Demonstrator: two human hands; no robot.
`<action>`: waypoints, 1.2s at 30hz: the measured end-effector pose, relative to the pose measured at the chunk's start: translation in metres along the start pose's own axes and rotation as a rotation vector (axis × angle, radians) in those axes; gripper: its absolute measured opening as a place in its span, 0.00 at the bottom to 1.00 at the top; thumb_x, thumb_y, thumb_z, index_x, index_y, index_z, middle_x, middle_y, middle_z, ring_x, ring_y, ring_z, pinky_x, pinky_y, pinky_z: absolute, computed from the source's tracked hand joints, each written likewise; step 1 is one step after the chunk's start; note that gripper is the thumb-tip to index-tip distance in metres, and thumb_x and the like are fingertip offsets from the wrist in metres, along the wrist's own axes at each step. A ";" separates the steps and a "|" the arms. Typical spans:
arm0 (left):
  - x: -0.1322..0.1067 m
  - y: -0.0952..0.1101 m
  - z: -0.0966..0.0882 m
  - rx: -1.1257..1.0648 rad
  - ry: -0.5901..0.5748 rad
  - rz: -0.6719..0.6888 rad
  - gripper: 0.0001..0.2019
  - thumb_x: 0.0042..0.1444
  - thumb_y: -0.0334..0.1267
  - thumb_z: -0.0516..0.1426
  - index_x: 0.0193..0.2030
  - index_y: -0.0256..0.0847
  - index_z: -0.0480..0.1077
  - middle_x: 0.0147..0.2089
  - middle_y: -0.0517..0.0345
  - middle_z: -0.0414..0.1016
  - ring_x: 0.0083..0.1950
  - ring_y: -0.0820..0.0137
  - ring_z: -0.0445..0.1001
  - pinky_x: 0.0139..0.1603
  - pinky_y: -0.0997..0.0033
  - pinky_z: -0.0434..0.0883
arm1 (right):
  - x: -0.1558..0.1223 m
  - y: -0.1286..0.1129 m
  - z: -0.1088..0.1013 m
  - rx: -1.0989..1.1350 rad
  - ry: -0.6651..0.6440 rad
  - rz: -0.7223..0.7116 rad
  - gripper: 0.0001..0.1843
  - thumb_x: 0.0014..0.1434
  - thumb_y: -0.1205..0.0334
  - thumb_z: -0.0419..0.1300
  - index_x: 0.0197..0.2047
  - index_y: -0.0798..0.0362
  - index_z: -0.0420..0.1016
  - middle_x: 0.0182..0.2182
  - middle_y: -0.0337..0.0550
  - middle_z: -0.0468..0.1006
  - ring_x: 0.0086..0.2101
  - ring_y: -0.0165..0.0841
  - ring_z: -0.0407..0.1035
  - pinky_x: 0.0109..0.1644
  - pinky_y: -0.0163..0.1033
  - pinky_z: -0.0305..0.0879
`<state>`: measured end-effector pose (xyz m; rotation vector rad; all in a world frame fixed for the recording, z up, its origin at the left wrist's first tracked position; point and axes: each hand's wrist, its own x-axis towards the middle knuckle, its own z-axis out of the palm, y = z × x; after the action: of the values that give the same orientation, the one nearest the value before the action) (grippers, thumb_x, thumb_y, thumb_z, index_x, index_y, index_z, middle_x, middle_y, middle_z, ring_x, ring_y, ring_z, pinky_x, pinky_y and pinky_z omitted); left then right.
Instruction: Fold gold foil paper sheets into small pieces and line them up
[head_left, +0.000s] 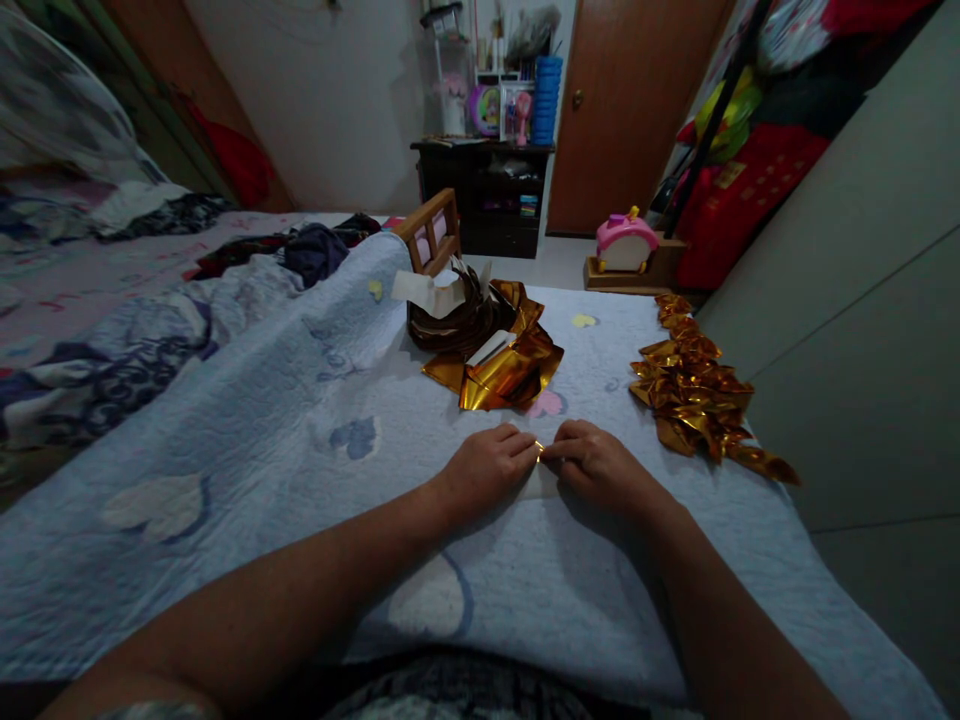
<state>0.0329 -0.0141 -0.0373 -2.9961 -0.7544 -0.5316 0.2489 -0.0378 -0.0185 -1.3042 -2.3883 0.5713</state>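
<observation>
My left hand (491,470) and my right hand (596,462) meet low over the bedspread, fingers closed together. Between their fingertips shows a small bit of shiny gold foil paper (539,452); most of it is hidden by the fingers. A pale edge lies just below it, between the hands. Beyond my hands rests a loose stack of gold foil sheets (510,370), with white backing showing on some. Behind it sits a dark brown roll or bundle of paper (457,315). To the right lies a pile of folded gold foil pieces (697,390).
The light blue bedspread (300,500) has heart patterns. Crumpled clothes (315,250) lie to the left. Past the bed stand a wooden headboard piece (431,230), a dark cabinet (480,195) and a pink toy (626,242). A pale panel (862,350) borders the right side.
</observation>
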 end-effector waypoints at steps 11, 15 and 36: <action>0.001 0.002 -0.001 0.042 -0.011 0.020 0.10 0.69 0.30 0.51 0.50 0.35 0.73 0.43 0.49 0.76 0.44 0.64 0.73 0.43 0.65 0.75 | 0.011 0.006 0.019 -0.115 0.228 0.274 0.09 0.65 0.60 0.58 0.44 0.52 0.77 0.42 0.50 0.74 0.45 0.44 0.64 0.50 0.48 0.59; 0.002 0.002 -0.001 0.056 -0.020 0.023 0.10 0.69 0.31 0.51 0.48 0.35 0.73 0.43 0.48 0.76 0.44 0.64 0.73 0.43 0.65 0.75 | 0.010 0.001 0.023 -0.169 0.191 0.294 0.08 0.63 0.60 0.59 0.45 0.51 0.74 0.45 0.50 0.72 0.47 0.46 0.63 0.50 0.49 0.57; 0.003 0.005 -0.004 0.088 -0.028 0.033 0.07 0.67 0.28 0.52 0.44 0.34 0.73 0.43 0.47 0.78 0.42 0.63 0.73 0.41 0.64 0.76 | 0.013 0.000 0.027 -0.307 0.158 0.364 0.11 0.64 0.58 0.55 0.48 0.51 0.67 0.52 0.51 0.71 0.55 0.45 0.61 0.62 0.54 0.51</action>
<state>0.0361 -0.0175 -0.0326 -2.9349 -0.7087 -0.4437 0.2290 -0.0316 -0.0405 -1.8629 -2.1812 0.1845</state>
